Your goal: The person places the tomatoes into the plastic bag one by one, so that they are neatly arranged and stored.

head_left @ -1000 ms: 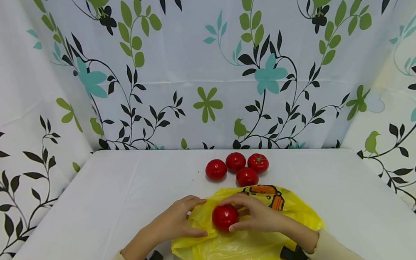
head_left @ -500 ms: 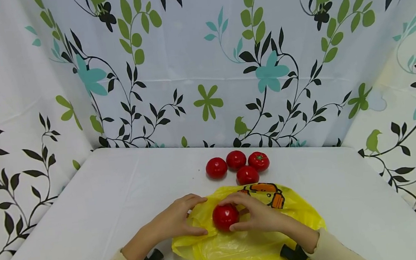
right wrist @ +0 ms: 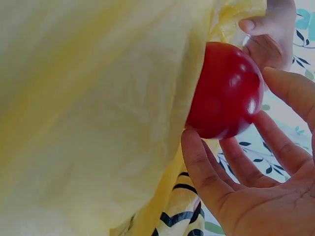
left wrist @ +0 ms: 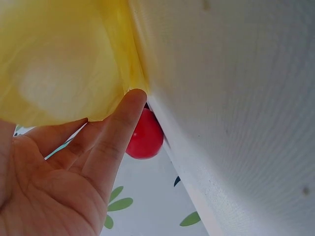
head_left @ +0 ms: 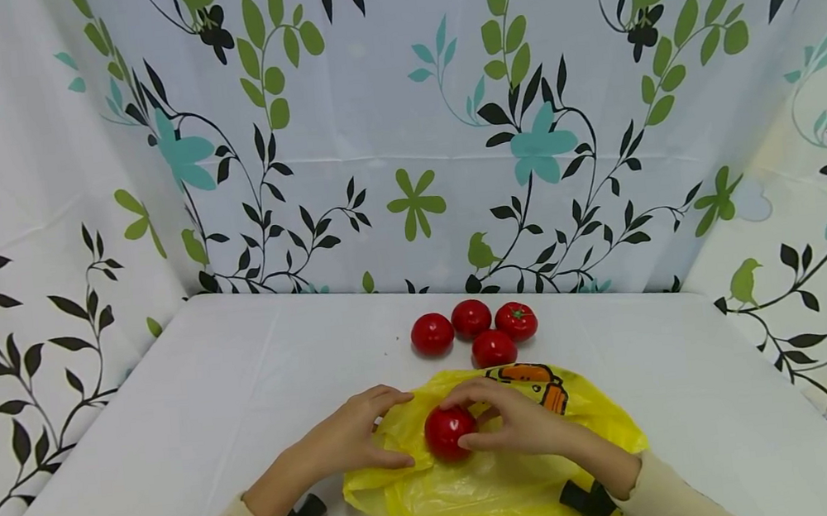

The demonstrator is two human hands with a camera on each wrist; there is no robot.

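Item 1, right hand (head_left: 521, 426): forearm comes in from lower right, palm turned left, thumb (right wrist: 204, 169) and fingers curled round a red tomato (head_left: 448, 432); grip grasping the tomato. Wrist view: thumb under the fruit, fingers behind it.

Item 2, left hand (head_left: 345, 443): forearm in from lower left, fingers curled; thumb and fingertips pinch the edge of the yellow bag (head_left: 480, 484) just left of the tomato; grip clenched on bag edge.

Item 3, tomato: at mid-front of the white surface (head_left: 232, 392), pressed against the bag's top fold, betw. both hands.

Item 4, bag: lies flat on surface, orange print (head_left: 538, 383) at far side.

Item 5, four more tomatoes (head_left: 474, 328): clustered on surface just beyond bag, apart from hands.

Backdrop: leaf-print cloth (head_left: 401, 126) on 3 sides.
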